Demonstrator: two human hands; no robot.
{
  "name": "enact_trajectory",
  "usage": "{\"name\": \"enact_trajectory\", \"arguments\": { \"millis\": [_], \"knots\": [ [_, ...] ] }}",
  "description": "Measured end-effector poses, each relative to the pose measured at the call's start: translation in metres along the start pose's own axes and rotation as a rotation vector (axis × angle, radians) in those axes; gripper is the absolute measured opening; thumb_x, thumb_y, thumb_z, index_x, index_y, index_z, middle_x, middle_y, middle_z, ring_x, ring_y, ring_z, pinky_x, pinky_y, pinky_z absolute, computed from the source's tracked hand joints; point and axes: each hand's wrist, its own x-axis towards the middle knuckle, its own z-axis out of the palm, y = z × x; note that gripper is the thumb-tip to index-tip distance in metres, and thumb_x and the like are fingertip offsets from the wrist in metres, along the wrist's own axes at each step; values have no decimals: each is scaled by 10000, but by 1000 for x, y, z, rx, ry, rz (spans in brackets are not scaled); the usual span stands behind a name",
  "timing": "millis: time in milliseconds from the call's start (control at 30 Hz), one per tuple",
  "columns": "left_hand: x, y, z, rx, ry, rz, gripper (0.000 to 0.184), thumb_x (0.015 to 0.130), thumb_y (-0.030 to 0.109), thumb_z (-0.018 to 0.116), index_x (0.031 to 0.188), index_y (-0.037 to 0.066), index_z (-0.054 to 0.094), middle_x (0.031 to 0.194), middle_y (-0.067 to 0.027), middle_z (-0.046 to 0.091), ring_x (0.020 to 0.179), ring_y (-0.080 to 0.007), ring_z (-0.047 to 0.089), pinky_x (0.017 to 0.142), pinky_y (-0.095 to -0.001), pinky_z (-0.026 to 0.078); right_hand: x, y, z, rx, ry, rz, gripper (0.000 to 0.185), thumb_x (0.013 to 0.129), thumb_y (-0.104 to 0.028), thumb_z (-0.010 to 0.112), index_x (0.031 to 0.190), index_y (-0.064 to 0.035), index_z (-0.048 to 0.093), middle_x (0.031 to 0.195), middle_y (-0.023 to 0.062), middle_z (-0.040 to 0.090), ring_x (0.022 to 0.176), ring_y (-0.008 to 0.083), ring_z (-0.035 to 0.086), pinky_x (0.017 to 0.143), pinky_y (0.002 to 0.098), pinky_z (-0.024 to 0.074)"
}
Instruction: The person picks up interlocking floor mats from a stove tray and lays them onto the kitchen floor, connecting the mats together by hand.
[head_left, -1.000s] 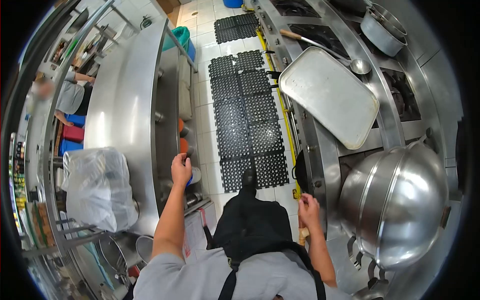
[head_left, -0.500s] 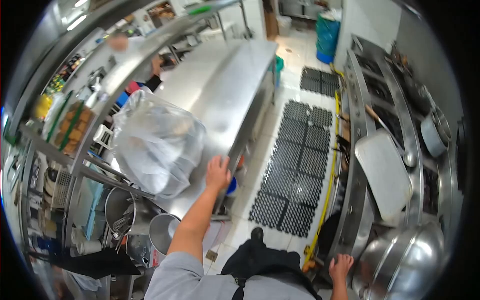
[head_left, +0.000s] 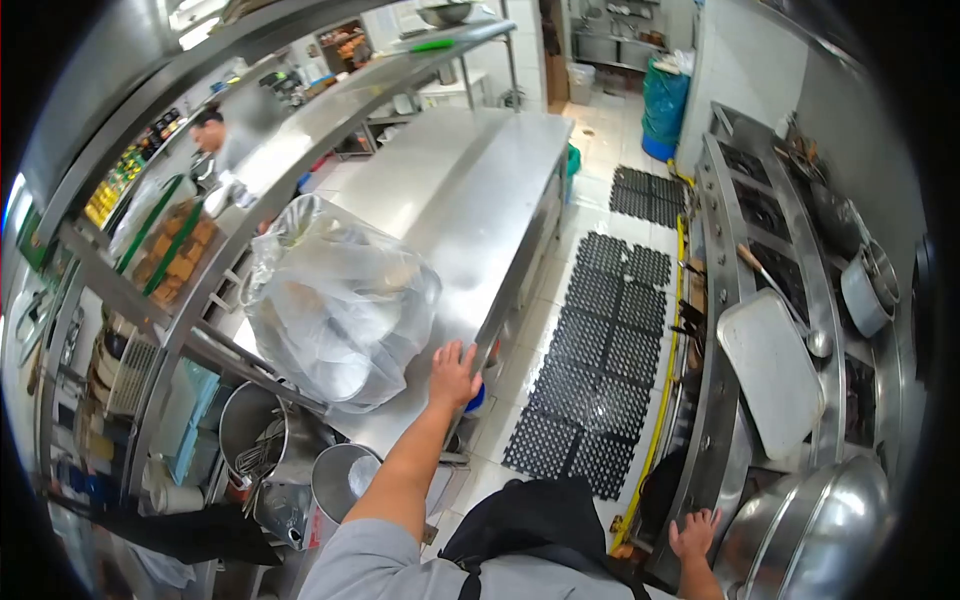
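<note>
My left hand (head_left: 455, 375) rests near the edge of the steel table (head_left: 455, 215), its fingers spread and holding nothing. Just beyond it on the table stands a large clear plastic bag (head_left: 340, 310); what it covers is blurred by the plastic. At the lower right my right hand (head_left: 694, 535) is empty with fingers apart, by the front edge of the stove (head_left: 715, 430). Beside that hand lie big shiny steel bowls (head_left: 835, 530). A pale metal tray (head_left: 770, 375) lies across the burners, close to a ladle (head_left: 817, 343).
Black rubber mats (head_left: 600, 340) cover the aisle floor, with a yellow pipe (head_left: 668, 400) along the stove. Steel pots (head_left: 335, 482) stand at the lower left. A person (head_left: 215, 145) is behind the shelf (head_left: 400, 70). A blue bin (head_left: 660, 110) stands at the far end.
The view has shifted, so the table and bag appear lower and further right. My left hand stays by the table edge. The fingers of my right hand have spread more.
</note>
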Motion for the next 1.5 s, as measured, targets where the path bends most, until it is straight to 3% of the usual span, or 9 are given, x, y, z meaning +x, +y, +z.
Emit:
{"name": "enact_trajectory", "arguments": {
  "millis": [133,167,267,467,900,1500],
  "knots": [
    [5,6,2,38,31,-70,573,727,305,665,1247,102,536,1246,-196,487,1199,-357,437,1022,-505,324,3,4,9,-203,11,-34,509,844,-484,527,1021,-30,672,1050,143,635,1171,297,483,1146,552,96],
    [6,8,3,43,39,-67,584,718,299,673,1250,103,532,1239,-191,494,1196,-353,442,1018,-504,329,7,-6,-8,-151,-42,-7,444,831,-446,567,957,-32,667,1042,160,632,1152,303,490,1129,564,120],
    [7,8,10,109,-4,-74,632,746,304,671,1314,102,480,1335,-170,449,1273,-333,395,1054,-489,309,9,8,3,-152,4,-57,396,798,-462,603,857,-74,652,881,98,606,1054,275,517,1136,557,131],
    [9,8,10,125,-42,-62,659,749,281,676,1331,79,446,1337,-169,427,1268,-339,386,1042,-491,310,13,8,11,-148,42,-36,395,761,-468,631,771,-74,631,810,100,584,1003,279,519,1135,573,148],
    [10,4,11,86,-40,-68,629,750,268,669,1314,75,468,1322,-169,443,1264,-342,390,1035,-488,317,15,2,8,-108,56,-24,371,740,-440,643,779,-71,631,798,84,579,963,263,524,1144,565,149],
    [8,0,13,49,-14,-73,634,732,269,675,1299,79,466,1304,-170,437,1264,-340,383,1030,-493,311,12,-3,8,-131,31,8,360,757,-429,635,786,-70,644,825,124,615,979,284,536,1151,543,134]
  ]
}}
